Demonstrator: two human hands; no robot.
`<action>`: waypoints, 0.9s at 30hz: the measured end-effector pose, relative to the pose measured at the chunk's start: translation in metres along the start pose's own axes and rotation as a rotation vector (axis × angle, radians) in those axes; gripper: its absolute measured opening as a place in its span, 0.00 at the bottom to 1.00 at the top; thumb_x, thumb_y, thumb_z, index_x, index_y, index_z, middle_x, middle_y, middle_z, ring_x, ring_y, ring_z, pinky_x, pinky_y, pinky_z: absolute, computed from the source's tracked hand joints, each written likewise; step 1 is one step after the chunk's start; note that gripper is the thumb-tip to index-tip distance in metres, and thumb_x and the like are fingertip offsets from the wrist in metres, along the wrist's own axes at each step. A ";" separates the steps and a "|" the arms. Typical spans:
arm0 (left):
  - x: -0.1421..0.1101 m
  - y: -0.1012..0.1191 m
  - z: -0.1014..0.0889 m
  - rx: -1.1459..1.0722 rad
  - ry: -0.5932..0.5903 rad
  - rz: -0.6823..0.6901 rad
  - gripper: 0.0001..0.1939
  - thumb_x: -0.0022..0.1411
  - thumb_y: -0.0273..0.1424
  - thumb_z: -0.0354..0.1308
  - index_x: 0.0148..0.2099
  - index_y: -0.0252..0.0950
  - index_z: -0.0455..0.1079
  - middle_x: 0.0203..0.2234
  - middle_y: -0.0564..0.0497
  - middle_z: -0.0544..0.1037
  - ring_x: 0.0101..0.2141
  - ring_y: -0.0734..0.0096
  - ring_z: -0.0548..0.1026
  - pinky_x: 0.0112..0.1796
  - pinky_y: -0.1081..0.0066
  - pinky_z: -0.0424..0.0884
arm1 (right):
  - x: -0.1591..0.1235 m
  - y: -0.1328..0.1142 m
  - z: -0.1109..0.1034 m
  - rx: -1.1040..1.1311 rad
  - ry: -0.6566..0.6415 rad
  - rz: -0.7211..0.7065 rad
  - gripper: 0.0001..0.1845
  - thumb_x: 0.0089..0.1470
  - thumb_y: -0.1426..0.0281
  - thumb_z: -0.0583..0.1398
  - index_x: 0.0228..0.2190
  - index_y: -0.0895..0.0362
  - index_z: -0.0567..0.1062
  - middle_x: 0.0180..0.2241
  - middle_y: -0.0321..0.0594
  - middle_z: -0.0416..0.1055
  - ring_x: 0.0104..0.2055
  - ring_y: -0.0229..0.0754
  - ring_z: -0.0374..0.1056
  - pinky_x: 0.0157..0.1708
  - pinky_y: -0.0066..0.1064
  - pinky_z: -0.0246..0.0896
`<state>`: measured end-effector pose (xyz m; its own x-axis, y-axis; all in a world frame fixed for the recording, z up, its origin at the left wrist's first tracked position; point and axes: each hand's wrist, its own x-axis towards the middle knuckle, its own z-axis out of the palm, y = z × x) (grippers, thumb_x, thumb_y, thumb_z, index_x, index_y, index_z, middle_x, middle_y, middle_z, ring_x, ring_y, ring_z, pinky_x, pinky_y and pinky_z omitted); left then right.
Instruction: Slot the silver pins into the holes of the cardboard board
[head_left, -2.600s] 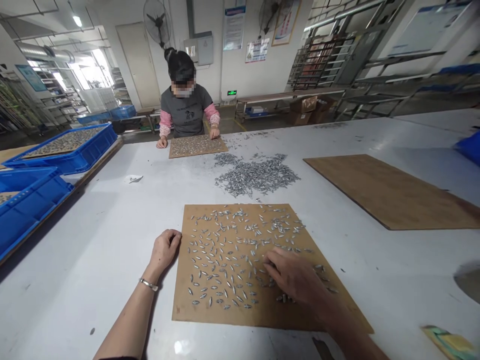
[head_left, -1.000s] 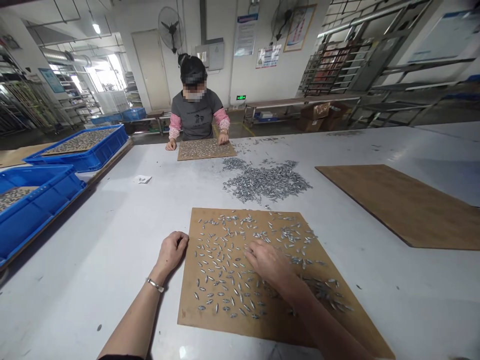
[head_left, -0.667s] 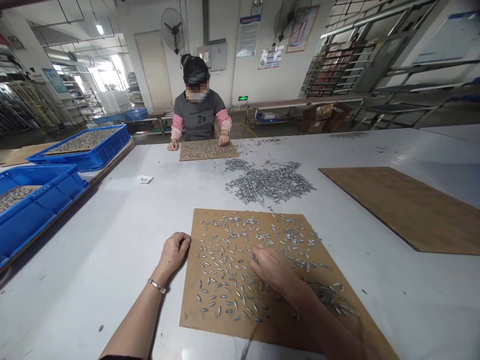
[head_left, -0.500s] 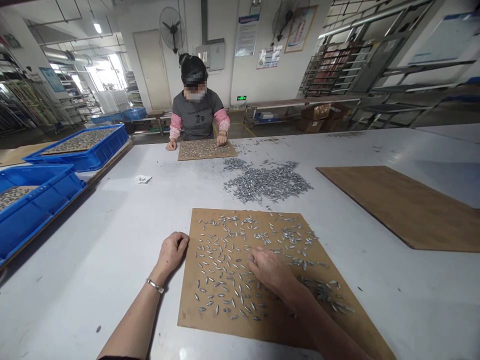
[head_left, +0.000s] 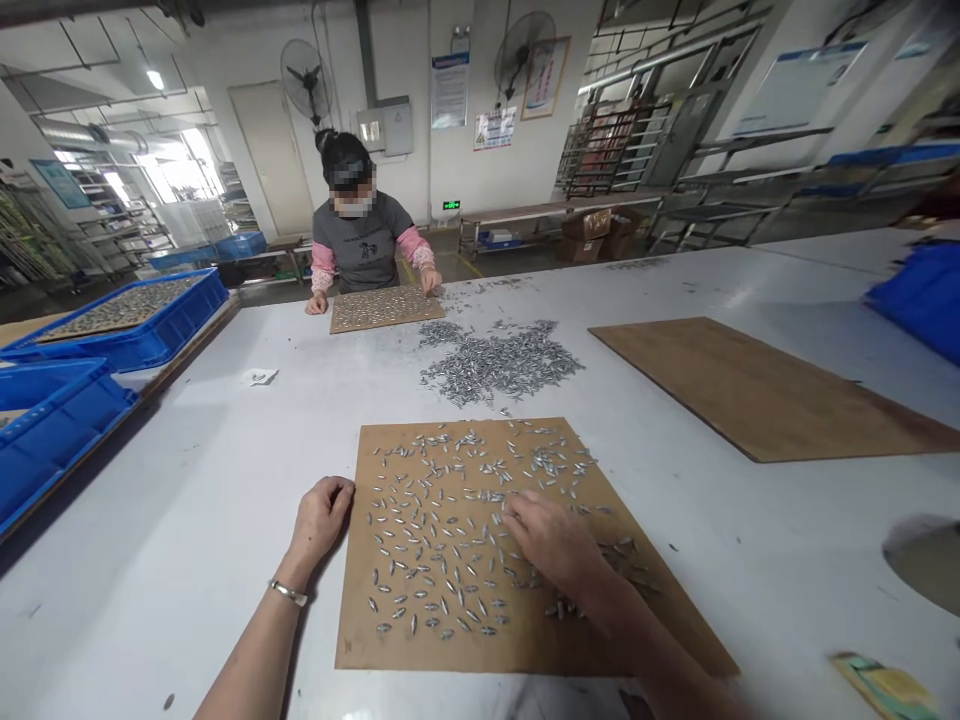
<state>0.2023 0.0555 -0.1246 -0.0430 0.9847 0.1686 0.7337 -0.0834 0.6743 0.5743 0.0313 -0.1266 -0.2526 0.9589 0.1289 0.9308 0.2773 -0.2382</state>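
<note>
While the left hand [head_left: 319,520] lies loosely closed, nothing seen in it, at the board's [head_left: 375,655] nine-o'clock edge: right hand [head_left: 555,540], fingers bunched among pieces [head_left: 489,631], hold hidden. Apparent step: separating pieces. Next move calls for light fingertips. Pile [head_left: 502,365]: twelve o'clock.

A green sign [head_left: 451,205] glows below a poster [head_left: 450,92].
</note>
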 end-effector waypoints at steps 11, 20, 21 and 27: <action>-0.003 0.002 0.000 -0.013 0.007 -0.010 0.18 0.68 0.45 0.50 0.38 0.40 0.76 0.35 0.46 0.83 0.37 0.58 0.80 0.41 0.62 0.73 | 0.020 -0.020 -0.009 -0.015 -0.153 0.062 0.10 0.61 0.78 0.56 0.32 0.57 0.76 0.36 0.44 0.78 0.35 0.41 0.71 0.32 0.32 0.46; -0.003 -0.002 0.004 -0.039 0.005 -0.015 0.16 0.68 0.42 0.50 0.37 0.40 0.75 0.36 0.46 0.83 0.38 0.59 0.80 0.41 0.63 0.72 | 0.027 -0.025 -0.004 -0.036 -0.154 -0.034 0.11 0.62 0.79 0.53 0.32 0.55 0.71 0.35 0.41 0.74 0.34 0.40 0.67 0.31 0.31 0.46; -0.003 -0.003 0.005 -0.035 0.006 -0.012 0.16 0.67 0.41 0.50 0.37 0.40 0.75 0.36 0.46 0.83 0.37 0.59 0.79 0.41 0.64 0.72 | 0.028 -0.027 -0.004 -0.005 -0.142 -0.074 0.11 0.62 0.79 0.53 0.33 0.54 0.71 0.36 0.41 0.74 0.35 0.40 0.67 0.32 0.31 0.47; -0.004 0.000 0.004 -0.027 -0.006 -0.017 0.16 0.67 0.41 0.49 0.36 0.40 0.74 0.35 0.47 0.82 0.37 0.59 0.79 0.41 0.63 0.71 | 0.042 -0.044 0.005 0.085 -0.226 -0.099 0.11 0.59 0.80 0.54 0.32 0.56 0.72 0.36 0.42 0.75 0.35 0.40 0.66 0.33 0.30 0.48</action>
<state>0.2053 0.0523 -0.1278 -0.0512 0.9868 0.1533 0.7144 -0.0711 0.6961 0.5213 0.0600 -0.1159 -0.4029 0.9133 -0.0602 0.8756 0.3654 -0.3160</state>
